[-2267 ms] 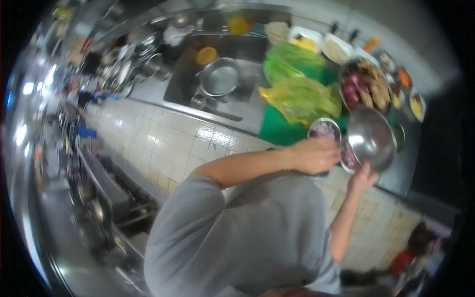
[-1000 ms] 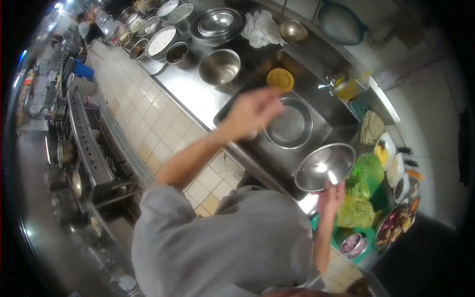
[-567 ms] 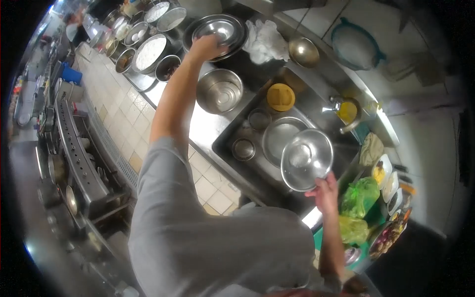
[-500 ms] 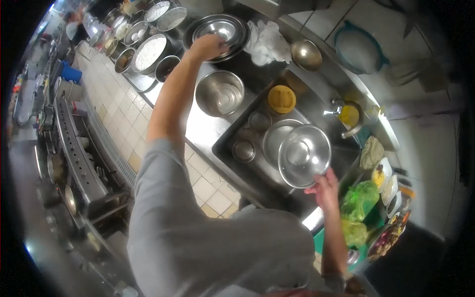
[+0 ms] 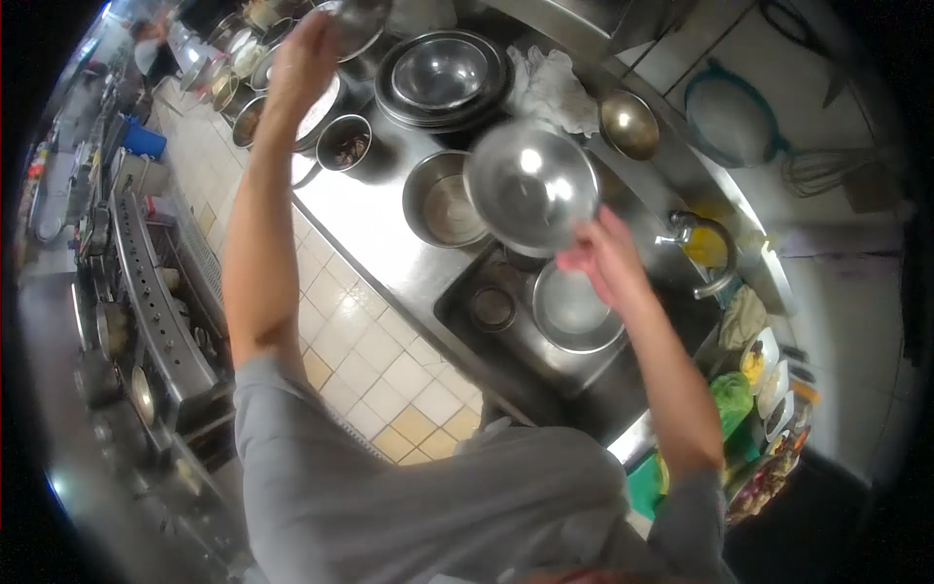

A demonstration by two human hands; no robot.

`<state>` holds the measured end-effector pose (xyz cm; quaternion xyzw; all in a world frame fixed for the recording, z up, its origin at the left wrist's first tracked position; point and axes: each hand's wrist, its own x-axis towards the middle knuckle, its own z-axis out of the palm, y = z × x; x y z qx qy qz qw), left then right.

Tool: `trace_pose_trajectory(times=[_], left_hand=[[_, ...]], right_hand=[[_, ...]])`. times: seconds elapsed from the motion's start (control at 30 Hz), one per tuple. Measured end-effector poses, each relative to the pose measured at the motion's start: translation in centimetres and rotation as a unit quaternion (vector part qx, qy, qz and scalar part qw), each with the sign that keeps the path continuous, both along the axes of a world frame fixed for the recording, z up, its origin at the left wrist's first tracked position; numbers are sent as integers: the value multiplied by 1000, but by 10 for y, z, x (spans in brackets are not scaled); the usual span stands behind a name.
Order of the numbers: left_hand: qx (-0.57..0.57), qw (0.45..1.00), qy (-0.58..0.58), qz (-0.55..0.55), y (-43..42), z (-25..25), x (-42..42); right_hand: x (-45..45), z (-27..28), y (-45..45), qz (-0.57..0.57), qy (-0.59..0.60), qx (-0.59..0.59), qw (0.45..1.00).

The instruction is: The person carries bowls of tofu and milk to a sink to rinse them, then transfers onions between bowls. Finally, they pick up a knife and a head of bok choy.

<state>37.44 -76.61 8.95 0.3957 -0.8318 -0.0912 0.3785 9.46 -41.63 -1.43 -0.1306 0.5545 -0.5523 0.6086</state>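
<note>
My right hand grips the rim of a shiny metal bowl, raised and tilted above the sink's far corner. My left hand reaches to the far left, its fingers closed on a small, blurred dark metal bowl over the other containers. Between the hands, a stack of metal bowls sits on the steel counter. Near it are a deep metal pot and a small pot with dark contents. Another metal bowl lies in the sink.
A faucet arches over the sink's right side. A white cloth, a brass-coloured bowl, a blue-rimmed strainer and a whisk line the back. Food dishes stand at right. A stove is at left; another person stands far off.
My left hand has moved left from the bowl stack and now holds a dark bowl. My right hand has lifted its bowl up and away over the sink's far edge.
</note>
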Motion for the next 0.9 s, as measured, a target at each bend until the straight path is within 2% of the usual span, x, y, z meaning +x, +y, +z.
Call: trace_pose_trajectory(times=[0.03,0.1,0.17,0.2,0.27,0.37,0.47,0.5,0.57,0.63,0.67,0.7,0.73,0.77,0.8,0.83,0.87,0.9], left_hand=[[-31,998,-35,43,3,13,11],[-19,996,-16,86,23,31,23],[-5,996,-21,83,29,35,35],[10,996,-28,81,30,37,40],[2,998,-15,69,37,31,42],[-75,996,-33,29,40,11,31],[-39,997,-61,0,38,-13,10],[-28,993,-112,20,41,-17,-2],[-58,978,-198,-7,36,-31,-20],[58,990,-130,-3,21,-64,-34],[42,985,-164,40,-1,-96,-35],[307,945,45,-105,-9,-120,-49],[212,944,-209,-138,16,-94,-65],[109,960,-224,-131,6,-118,-68],[7,948,-249,-198,-11,-136,-65],[-77,933,-303,-177,-12,-138,-65],[-122,896,-409,-124,20,-117,-76],[-95,880,-447,-132,56,-90,-87]], right_hand=[[11,20,-23,-6,-19,-19,1000],[29,51,-55,-16,-36,-40,998],[37,58,-68,75,-68,-138,985],[38,55,-66,74,-69,-140,985],[41,35,-49,145,36,-65,987],[28,-9,15,143,89,1,986],[13,-46,106,90,105,58,989],[11,-53,140,71,109,75,989],[-3,-58,182,36,112,93,989],[0,-56,240,-36,111,159,980],[-2,-62,268,-55,111,139,982],[2,-47,283,-90,108,161,977],[5,-38,302,-103,118,139,978],[9,-28,319,-122,119,156,973],[13,-28,342,-116,155,148,970],[28,-24,360,-143,180,130,965],[38,-15,377,-167,170,150,959],[52,-27,398,-202,175,138,954]])
